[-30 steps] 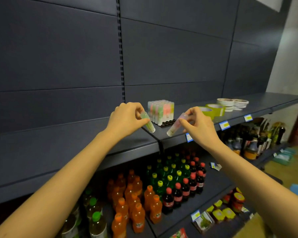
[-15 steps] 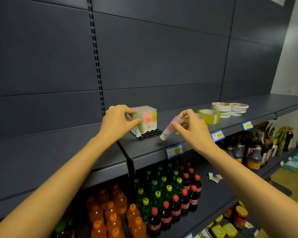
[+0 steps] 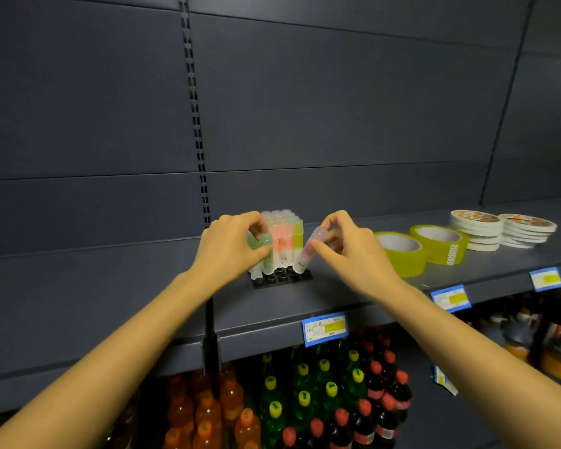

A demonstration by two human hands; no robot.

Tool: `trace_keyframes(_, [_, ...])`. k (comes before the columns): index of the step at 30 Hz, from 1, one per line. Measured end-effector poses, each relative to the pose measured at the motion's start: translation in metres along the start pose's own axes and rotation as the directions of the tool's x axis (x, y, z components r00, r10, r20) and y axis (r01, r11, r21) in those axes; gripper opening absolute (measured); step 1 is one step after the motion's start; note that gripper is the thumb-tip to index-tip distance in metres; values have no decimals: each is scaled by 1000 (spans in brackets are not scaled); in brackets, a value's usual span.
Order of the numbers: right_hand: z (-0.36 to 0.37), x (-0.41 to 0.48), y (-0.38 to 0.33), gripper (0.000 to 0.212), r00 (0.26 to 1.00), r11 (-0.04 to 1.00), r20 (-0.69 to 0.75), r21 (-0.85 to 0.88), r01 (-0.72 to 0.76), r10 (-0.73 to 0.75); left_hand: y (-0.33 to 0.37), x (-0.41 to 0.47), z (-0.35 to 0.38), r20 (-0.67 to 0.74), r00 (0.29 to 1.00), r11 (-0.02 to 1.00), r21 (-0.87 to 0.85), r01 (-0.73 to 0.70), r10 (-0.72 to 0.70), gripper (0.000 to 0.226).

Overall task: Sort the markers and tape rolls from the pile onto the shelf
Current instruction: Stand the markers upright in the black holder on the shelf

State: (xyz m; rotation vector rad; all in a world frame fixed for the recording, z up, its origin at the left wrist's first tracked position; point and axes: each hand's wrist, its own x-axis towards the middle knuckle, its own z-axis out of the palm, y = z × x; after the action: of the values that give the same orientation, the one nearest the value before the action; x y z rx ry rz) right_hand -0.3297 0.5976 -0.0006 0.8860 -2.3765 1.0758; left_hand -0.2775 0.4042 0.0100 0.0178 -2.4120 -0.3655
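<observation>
Both markers have come down to the black tray (image 3: 282, 280) on the shelf (image 3: 337, 296): green marker (image 3: 266, 254) upright at its left, pinched by the left hand (image 3: 230, 251); pink marker (image 3: 307, 256) tilted at its right, pinched by the right hand (image 3: 353, 251).

Bare shelf (image 3: 110, 286) stretches wide to the left of the marker block (image 3: 284, 233), and a narrow bare strip runs before the black holder (image 3: 282, 279) to the front edge. The left grip (image 3: 230, 251), pinching a green marker (image 3: 267, 246), crowds the block's left front corner. The right grip (image 3: 353, 254), pinching a tilted pink marker (image 3: 302, 260), fills the gap between the block and the nearer tape roll (image 3: 402, 257). Just beside that roll sits a second tape roll (image 3: 442, 243), with two stacks of round white packs (image 3: 476, 236) near it. Above all of these is open air against the back panel (image 3: 337, 108)
</observation>
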Motion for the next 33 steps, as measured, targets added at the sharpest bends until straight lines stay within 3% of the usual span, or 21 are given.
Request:
trace_keyframes(9, [23,40,17,25,988,994,133,84,70,-81,8,6,21,-36,997,925,378,-43,61,30])
trace_keyframes(15, [35,53,22,29,971,978,153,-72,194,-181,18,2,19,23,1000,898,439,-18,9,36])
trace_keyframes(17, [35,57,20,27,956,938,121,-198,286,-266,18,-2,13,-3,1000,900,434,27,-28,37])
trace_keyframes(20, [32,64,18,25,898,802,134,-409,435,-419,19,-12,5,-166,981,911,381,159,-102,27])
trace_keyframes(22, [31,68,17,27,859,731,174,-461,504,-482,17,-19,-2,-244,957,899,365,243,-159,23])
trace_keyframes(29, [23,75,9,21,804,651,318,-473,594,-502,10,-45,-22,-239,922,787,481,386,-305,26])
trace_keyframes(33, [12,84,-9,15,793,570,425,-551,610,-437,12,-64,-32,-239,898,725,531,439,-369,28])
